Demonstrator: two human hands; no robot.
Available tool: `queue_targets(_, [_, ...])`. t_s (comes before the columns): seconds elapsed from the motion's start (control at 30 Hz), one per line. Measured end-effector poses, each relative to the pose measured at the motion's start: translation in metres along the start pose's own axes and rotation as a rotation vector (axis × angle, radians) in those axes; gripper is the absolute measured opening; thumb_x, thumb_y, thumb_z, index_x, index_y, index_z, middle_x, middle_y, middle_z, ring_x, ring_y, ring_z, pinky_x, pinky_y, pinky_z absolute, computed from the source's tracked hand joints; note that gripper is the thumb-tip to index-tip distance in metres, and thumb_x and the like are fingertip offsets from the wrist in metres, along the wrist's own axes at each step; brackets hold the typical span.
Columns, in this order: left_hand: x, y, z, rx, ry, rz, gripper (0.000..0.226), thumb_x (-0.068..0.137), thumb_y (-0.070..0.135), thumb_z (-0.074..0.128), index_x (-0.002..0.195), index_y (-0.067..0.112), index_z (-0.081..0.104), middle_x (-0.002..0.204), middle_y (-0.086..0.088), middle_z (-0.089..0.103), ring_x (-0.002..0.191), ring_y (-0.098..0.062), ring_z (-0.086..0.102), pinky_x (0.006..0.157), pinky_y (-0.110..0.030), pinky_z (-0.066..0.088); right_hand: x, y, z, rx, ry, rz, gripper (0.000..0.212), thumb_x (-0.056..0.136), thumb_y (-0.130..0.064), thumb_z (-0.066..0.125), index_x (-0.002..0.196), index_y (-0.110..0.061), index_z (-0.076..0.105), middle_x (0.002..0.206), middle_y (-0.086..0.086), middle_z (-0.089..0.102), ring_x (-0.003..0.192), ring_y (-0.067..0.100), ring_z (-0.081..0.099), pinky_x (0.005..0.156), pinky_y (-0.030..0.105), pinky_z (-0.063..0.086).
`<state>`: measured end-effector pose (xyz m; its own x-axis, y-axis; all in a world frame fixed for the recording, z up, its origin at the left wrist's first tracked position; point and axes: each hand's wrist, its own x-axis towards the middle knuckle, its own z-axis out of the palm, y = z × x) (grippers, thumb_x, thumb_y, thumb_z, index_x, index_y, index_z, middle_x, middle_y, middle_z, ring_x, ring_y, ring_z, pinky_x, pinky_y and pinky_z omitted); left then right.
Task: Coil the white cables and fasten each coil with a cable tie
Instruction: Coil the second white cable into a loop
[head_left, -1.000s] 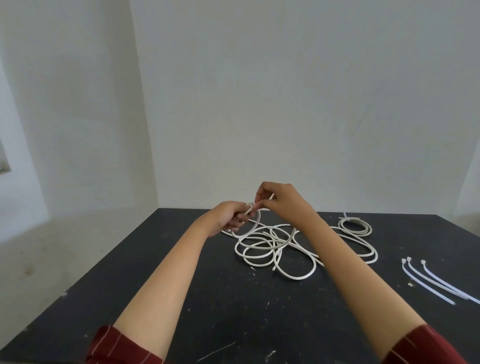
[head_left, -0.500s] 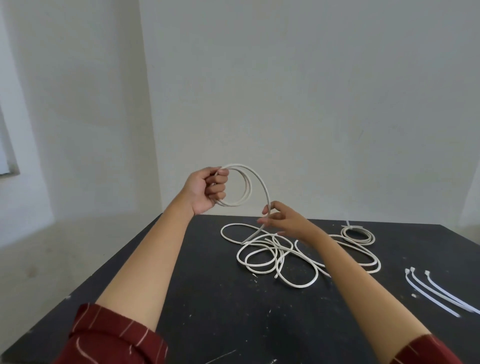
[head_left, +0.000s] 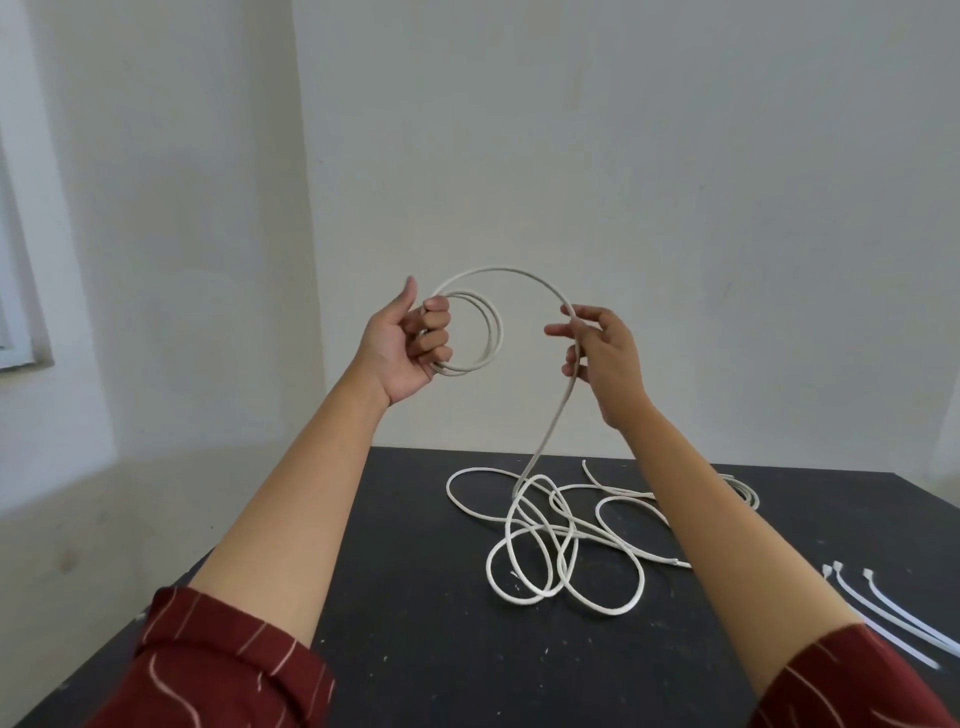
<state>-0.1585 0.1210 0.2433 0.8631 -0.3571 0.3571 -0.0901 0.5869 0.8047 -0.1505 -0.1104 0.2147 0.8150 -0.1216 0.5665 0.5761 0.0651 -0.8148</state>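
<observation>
Head view, only view. Both hands are up at chest height, well above the dark surface (head_left: 426, 649), which half a second ago they were barely clear of on the right side.

Left hand (head_left: 410, 345): fingers curled round a small coil (head_left: 480, 332) of white cable, about two turns, held upright. It has risen since the previous frames.

Right hand (head_left: 605, 358): lifted off the surface level, now level with the left and apart from it. Fingers loosely pinch the running strand of the white cable (head_left: 550, 431), which arches from the coil over to this hand, then drops to the loose tangle (head_left: 561, 540) lying mid-surface.

Far right on the surface, partly hidden behind the right forearm, lies a second small coil (head_left: 745, 491); cannot tell whether it is tied. Cable ties (head_left: 883, 610) lie loose at the near right edge, untouched.

Reading: a fresh arc has been drawn out, wider than the held turns. Likely step in hand is laying the next turn into the left grip. Most of the cable is not yet coiled; tying is some way off. The crossed loops below may snag as slack feeds up.
</observation>
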Motion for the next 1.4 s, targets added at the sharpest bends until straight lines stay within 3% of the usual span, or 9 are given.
queue_targets(0.23, [0.002,-0.003,0.007,-0.08,-0.031,0.014,0.033,0.1,0.033,0.033,0.07,0.022,0.039,0.048,0.006,0.022,0.043,-0.01,0.007,0.039,-0.019,0.016,-0.007,0.012,0.0,0.017,-0.096,0.176,0.019,0.101,-0.009,0.05,0.111,-0.009,0.066,0.091,0.005,0.061,0.056,0.011,0.048,0.049,0.02,0.048])
queue_targets(0.43, [0.0,-0.04,-0.003,-0.113,0.043,-0.03,0.036,0.101,0.033,0.031,0.068,0.021,0.04,0.044,0.007,0.029,0.043,-0.01,0.006,0.04,-0.019,0.012,-0.039,0.049,0.006,-0.043,-0.152,0.306,0.015,0.1,-0.007,0.052,0.107,-0.011,0.063,0.093,0.01,0.061,0.075,0.025,0.067,0.071,0.039,0.059])
queue_targets(0.57, [-0.006,-0.064,-0.012,0.005,0.076,-0.139,0.033,0.098,0.032,0.038,0.066,0.022,0.038,0.049,0.007,0.015,0.044,-0.01,0.004,0.04,-0.02,0.012,-0.052,0.061,-0.001,-0.235,-0.429,0.48,0.018,0.095,-0.007,0.057,0.111,-0.012,0.062,0.099,0.009,0.067,0.087,0.02,0.067,0.085,0.041,0.057])
queue_targets(0.7, [-0.014,-0.074,-0.02,0.115,0.011,-0.266,0.032,0.089,0.032,0.046,0.06,0.021,0.042,0.054,0.007,0.01,0.042,-0.01,0.004,0.041,-0.021,0.008,-0.05,0.059,-0.022,-0.285,-0.49,0.501,0.061,0.078,-0.041,0.063,0.133,-0.023,0.045,0.127,0.003,0.058,0.122,0.021,0.051,0.109,0.05,0.036])
queue_targets(0.8, [-0.017,-0.075,-0.02,0.152,-0.047,-0.362,0.035,0.089,0.032,0.043,0.056,0.021,0.042,0.052,0.008,0.01,0.042,-0.01,0.004,0.041,-0.021,0.01,-0.044,0.047,-0.029,-0.188,-0.341,0.372,0.058,0.072,-0.063,0.045,0.121,-0.033,0.055,0.137,0.001,0.052,0.13,0.023,0.044,0.105,0.047,0.028])
queue_targets(1.0, [-0.017,-0.084,-0.005,0.417,-0.161,-0.57,0.04,0.094,0.03,0.04,0.054,0.022,0.04,0.048,0.011,0.014,0.042,-0.01,0.005,0.04,-0.021,0.01,-0.026,0.015,-0.029,-0.169,-0.387,0.344,0.074,0.089,-0.072,0.026,0.123,-0.021,0.067,0.125,0.004,0.066,0.12,0.024,0.058,0.101,0.043,0.04])
queue_targets(1.2, [-0.01,-0.09,0.009,0.458,-0.089,-0.458,0.044,0.094,0.03,0.043,0.051,0.022,0.043,0.041,0.012,0.021,0.041,-0.008,0.006,0.041,-0.021,0.008,-0.043,0.02,-0.004,-0.292,-0.604,0.394,0.071,0.089,-0.074,0.03,0.125,-0.019,0.057,0.109,0.015,0.07,0.088,0.037,0.07,0.085,0.046,0.057])
queue_targets(1.3, [-0.009,-0.093,0.01,0.586,0.037,-0.353,0.042,0.095,0.031,0.047,0.056,0.019,0.04,0.042,0.011,0.02,0.037,-0.006,0.012,0.039,-0.019,0.01,-0.052,0.025,-0.003,-0.371,-0.568,0.328,0.053,0.099,-0.061,0.027,0.117,-0.019,0.052,0.087,0.014,0.069,0.059,0.023,0.061,0.075,0.041,0.054])
queue_targets(1.4, [-0.008,-0.1,0.008,0.678,0.078,-0.277,0.039,0.1,0.035,0.042,0.066,0.017,0.041,0.044,0.01,0.021,0.038,-0.005,0.014,0.037,-0.017,0.015,-0.052,0.041,-0.001,-0.416,-0.475,0.372,0.067,0.098,-0.062,0.03,0.12,-0.002,0.048,0.062,0.002,0.053,0.046,0.01,0.049,0.072,0.037,0.049])
